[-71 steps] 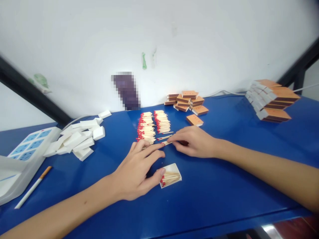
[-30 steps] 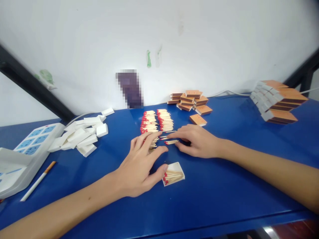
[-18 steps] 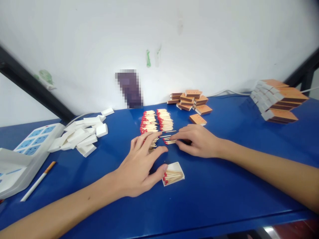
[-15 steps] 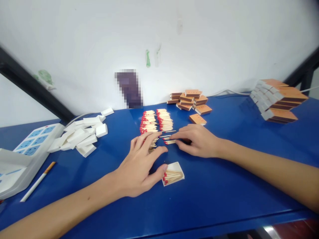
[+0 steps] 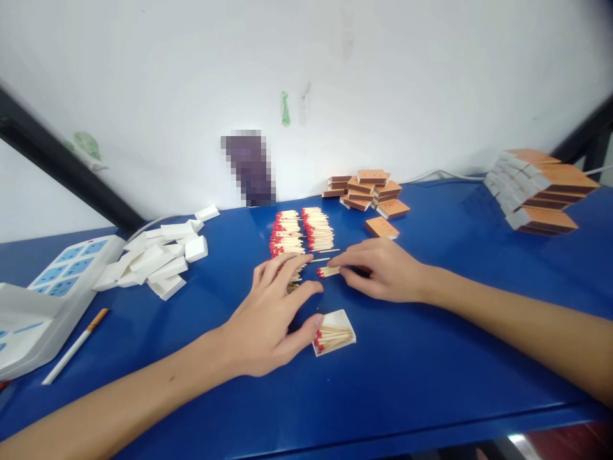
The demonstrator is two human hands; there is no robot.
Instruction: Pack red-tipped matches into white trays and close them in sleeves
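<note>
My left hand [image 5: 272, 316] is open over the blue table, its fingers spread. Its thumb rests on the edge of a white matchbox tray [image 5: 341, 317] that holds several red-tipped matches [image 5: 335, 337]. The index fingertip reaches beside the left pile of matches [image 5: 286, 237], partly covering its near end. My right hand [image 5: 380, 268] pinches the plain ends of a small bunch of matches [image 5: 327, 272] lying on the table, red heads to the left. A second match pile [image 5: 317, 229] lies just beyond, with a couple of loose matches [image 5: 319, 260] near my fingers.
White empty trays [image 5: 153, 259] are heaped at left, beside a power strip [image 5: 76, 262] and a white stick with an orange end [image 5: 74, 348]. Orange matchbox sleeves [image 5: 361, 191] lie by the wall. Stacked matchboxes [image 5: 546, 188] stand at right. A pixelated dark object [image 5: 249, 167] leans on the wall.
The matches at my right fingertips were spread apart and are now drawn together into one tighter bunch. My left hand has stayed in place with its thumb on the tray.
</note>
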